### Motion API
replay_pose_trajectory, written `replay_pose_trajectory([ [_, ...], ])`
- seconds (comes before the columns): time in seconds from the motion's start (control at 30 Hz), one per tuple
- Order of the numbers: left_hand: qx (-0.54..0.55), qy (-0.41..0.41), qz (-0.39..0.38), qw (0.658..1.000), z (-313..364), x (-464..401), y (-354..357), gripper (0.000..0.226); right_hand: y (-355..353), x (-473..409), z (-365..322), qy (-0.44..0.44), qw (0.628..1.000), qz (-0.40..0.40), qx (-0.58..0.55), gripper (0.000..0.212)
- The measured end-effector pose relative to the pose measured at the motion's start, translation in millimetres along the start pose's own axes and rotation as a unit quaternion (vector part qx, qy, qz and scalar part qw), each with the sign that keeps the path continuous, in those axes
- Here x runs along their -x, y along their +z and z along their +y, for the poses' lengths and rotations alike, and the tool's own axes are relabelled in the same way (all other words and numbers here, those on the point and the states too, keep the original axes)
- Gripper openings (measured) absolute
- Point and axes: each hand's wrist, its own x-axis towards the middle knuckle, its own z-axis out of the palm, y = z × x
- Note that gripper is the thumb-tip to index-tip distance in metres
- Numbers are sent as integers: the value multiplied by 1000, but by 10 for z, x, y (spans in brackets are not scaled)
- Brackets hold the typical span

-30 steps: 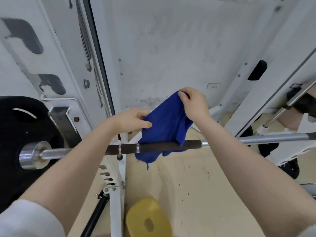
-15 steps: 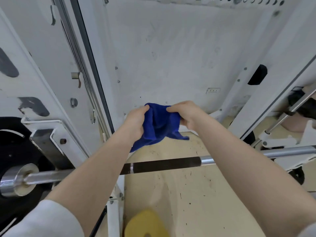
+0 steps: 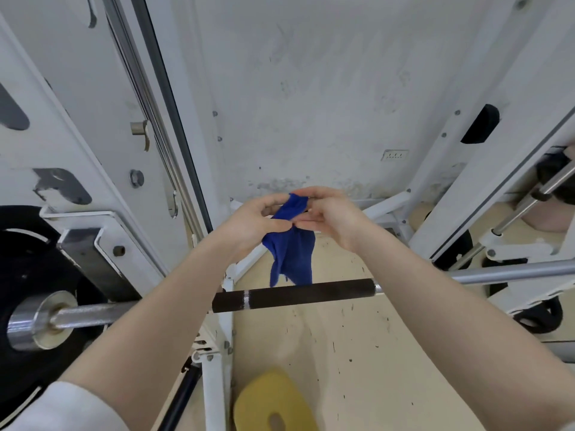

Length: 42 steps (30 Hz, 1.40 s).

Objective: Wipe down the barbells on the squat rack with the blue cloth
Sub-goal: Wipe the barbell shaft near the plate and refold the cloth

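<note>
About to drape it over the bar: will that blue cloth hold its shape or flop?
Likely floppy: the blue cloth hangs in loose folds from the left hand and right hand. Probably light, since fingertip pinches carry it. It should wrap the barbell easily.

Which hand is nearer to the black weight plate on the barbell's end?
Left. The left hand grips the blue cloth up and right of the black weight plate; the right hand holds the cloth farther right, beyond the left hand.
</note>
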Motion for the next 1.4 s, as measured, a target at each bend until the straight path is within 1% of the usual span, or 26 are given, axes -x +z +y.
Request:
replay_pose_trajectory([
  [0.03, -2, 1, -3, 1000, 17, 17, -20, 40, -45, 2, 14, -45, 990, 21, 130, 41],
  [0.07, -1, 1, -3, 1000, 38, 36, -34, 40, -102, -13, 43, -93, 960, 35, 263, 35],
  [0.13, -8, 0, -8, 1000, 90, 90, -38, 38, -215, -35, 120, -154, 872, 45, 463, 20],
  [0.2, -16, 10, -12, 1000, 149, 179, -12, 36, -305, -13, 165, -198, 805, 89, 552, 11],
  [0.23, -17, 20, -13, 1000, 173, 229, 4, 35, -336, 27, 163, -226, 799, 113, 546, 7],
  [0.27, -17, 28, -16, 999, 197, 289, 12, 34, -361, 101, 136, -249, 814, 127, 509, 2],
  [0.33, -6, 41, -30, 999, 214, 411, 3, 36, -408, 322, 23, -252, 895, 98, 354, 9],
  [0.37, 1, 47, -43, 998, 212, 473, -13, 38, -431, 446, -31, -237, 939, 39, 248, 9],
  [0.4, 5, 51, -64, 997, 212, 546, -24, 39, -451, 575, -67, -212, 961, -37, 173, 6],
  [0.47, -39, 58, -130, 989, 186, 693, -10, 38, -479, 790, -80, -130, 968, -176, 122, 10],
  [0.53, -148, 22, -223, 963, 110, 828, 60, 36, -489, 933, 6, -9, 953, -260, 158, 31],
  [0.57, -214, -19, -286, 934, 62, 896, 100, 35, -477, 958, 70, 30, 945, -260, 194, 39],
  [0.63, -291, -89, -363, 881, -50, 1008, 127, 32, -387, 955, 191, 5, 948, -155, 276, 36],
  [0.67, -278, -92, -352, 889, -105, 1038, 111, 32, -330, 915, 272, -47, 944, -77, 316, 30],
  [0.7, -244, -81, -303, 918, -144, 1059, 68, 31, -258, 868, 359, -97, 918, -15, 384, 31],
  [0.73, -242, -55, -221, 943, -175, 1069, -8, 32, -159, 825, 448, -116, 877, 1, 467, 40],
  [0.77, -315, -15, -123, 941, -202, 1080, -107, 35, -51, 768, 569, -109, 837, -26, 536, 48],
  [0.8, -424, 17, -35, 905, -239, 1098, -220, 37, 72, 722, 703, -94, 797, -54, 594, 48],
  [0.83, -511, 22, 16, 859, -308, 1123, -348, 38, 189, 691, 835, -85, 756, -46, 647, 48],
  [0.9, -614, -21, 29, 789, -492, 1212, -572, 44, 380, 639, 1030, -117, 685, 86, 714, 51],
  [0.93, -643, -40, 23, 764, -598, 1253, -658, 47, 483, 614, 1086, -141, 663, 161, 717, 53],
  [1.0, -665, -17, 34, 746, -785, 1320, -764, 43, 758, 552, 1173, -185, 657, 237, 692, 55],
  [1.13, -616, 63, 84, 781, -886, 1322, -812, 35, 1315, 442, 1283, -289, 670, 212, 650, 37],
  [1.23, -592, 57, 92, 799, -895, 1306, -825, 28, 1167, 447, 1205, -272, 672, 201, 659, 35],
  [1.33, -584, 54, 118, 801, -917, 1311, -838, 22, 852, 455, 1203, -237, 661, 281, 654, 37],
  [1.4, -589, 62, 126, 796, -939, 1309, -843, 23, 952, 411, 1247, -241, 665, 317, 631, 35],
])
